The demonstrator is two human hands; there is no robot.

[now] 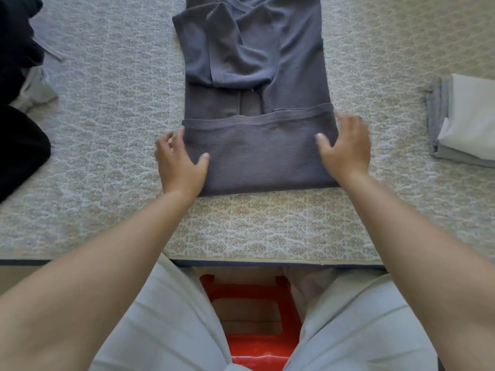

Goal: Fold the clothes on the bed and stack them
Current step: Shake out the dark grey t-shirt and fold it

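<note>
A dark grey ribbed garment [251,76] lies lengthwise on the patterned bedspread [107,129], its sleeves folded in and its near end folded up into a band. My left hand [179,162] grips the band's left edge, thumb on top and fingers curled round the side. My right hand [345,148] holds the band's right edge in the same way, thumb on the cloth. Folded grey and white clothes [466,119] are stacked at the right edge of the bed.
Black clothing [18,103] and a pale grey piece [34,89] lie heaped at the left. The bed's near edge [267,263] runs across the frame below my arms. A red stool [254,317] stands between my knees.
</note>
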